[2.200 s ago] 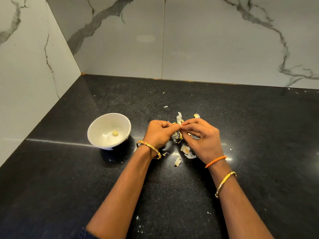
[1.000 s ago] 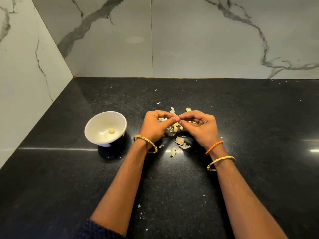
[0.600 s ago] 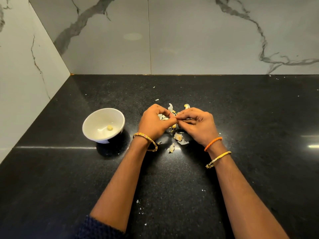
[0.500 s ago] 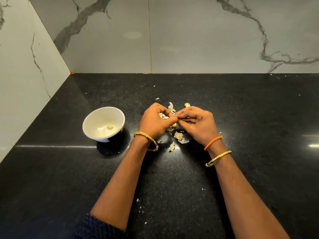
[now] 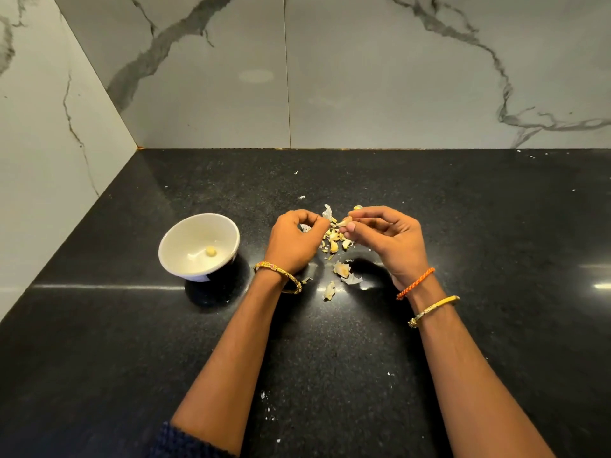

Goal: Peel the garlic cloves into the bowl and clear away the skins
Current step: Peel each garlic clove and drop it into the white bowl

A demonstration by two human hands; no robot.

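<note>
Garlic clove [image 5: 345, 222] sits pinched in my right hand [image 5: 390, 241], above the pile of skins [image 5: 335, 242] near the table's [image 5: 99, 342] middle. My left hand [image 5: 292, 242] is curled just beside it; what it grips I cannot tell. One peeled clove [image 5: 210, 251] lies in the bowl [image 5: 175, 239], toward the left edge.

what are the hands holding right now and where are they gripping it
The right hand pinches a garlic clove by its end between thumb and fingertips. Whether the left hand holds anything cannot be told.

Both hands raised apart, left grip [image 5: 295, 239] and right grip [image 5: 386, 239] curled.
</note>
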